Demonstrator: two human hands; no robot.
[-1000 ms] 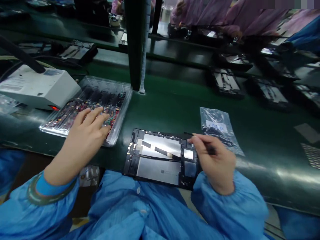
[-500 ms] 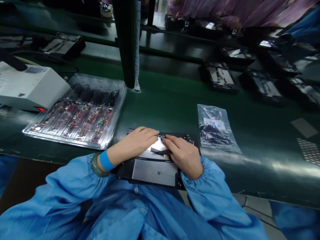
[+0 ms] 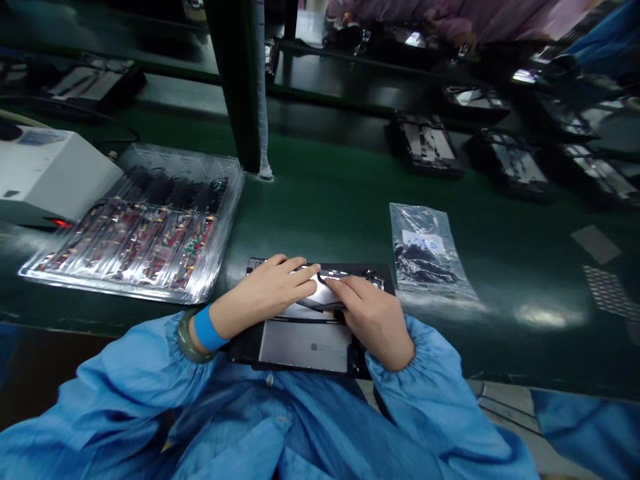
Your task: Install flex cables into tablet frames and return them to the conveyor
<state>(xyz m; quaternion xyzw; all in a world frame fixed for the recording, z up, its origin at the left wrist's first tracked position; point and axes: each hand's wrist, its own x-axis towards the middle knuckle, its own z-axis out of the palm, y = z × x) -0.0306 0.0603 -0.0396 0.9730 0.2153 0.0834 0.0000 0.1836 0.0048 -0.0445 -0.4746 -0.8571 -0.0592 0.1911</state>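
Evidently two bare hands are at work on one opened tablet-like device (image 3: 305, 343), which lies at the near edge of the desk (image 3: 320, 207), right in front of the person. Its inner side faces up, and its long axis runs left to right, roughly along the desk's edge, with the right end slightly nearer the person. The left hand (image 3: 273, 290) lies over its upper left part, fingers stretched and slightly spread; the right hand (image 3: 373, 313) bends over its upper right part, thumb and fingers drawn toward the left fingertips. One dark strip (image 3: 317, 305) crosses the panel below them, but with the fingertips so small and dark I cannot tell whether either hand grips anything. To the left stand one clear tray (image 3: 205, 283) of circuit boards and one white box (image 3: 75, 173) with one red light. Just beyond the device's right end lies one plastic bag (image 3: 425, 257) holding dark pieces. Farther right are one pale rectangle (image 3: 596, 244) and one dotted sheet (image 3: 607, 290). One dark green post (image 3: 235, 87) rises behind the tray.
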